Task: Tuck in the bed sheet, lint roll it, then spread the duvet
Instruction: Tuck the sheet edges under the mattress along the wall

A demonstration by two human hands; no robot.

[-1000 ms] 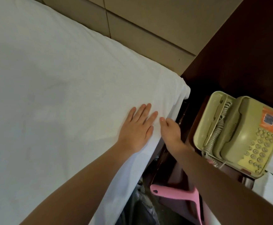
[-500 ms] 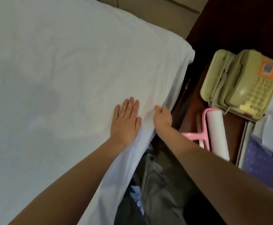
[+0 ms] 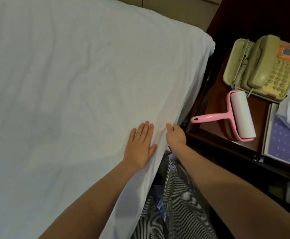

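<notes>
My left hand lies flat, pressing the bed sheet. My right hand pinches its edge at the mattress side, so I judge tucking unfinished. Beyond, the lint roller rests untouched on the nightstand; no duvet in view.

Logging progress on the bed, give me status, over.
Left hand flat on bed sheet; right hand grips its edge at the mattress side. Lint roller lies untouched on nightstand, beside telephone. No obstruction seen at the bed edge.
</notes>
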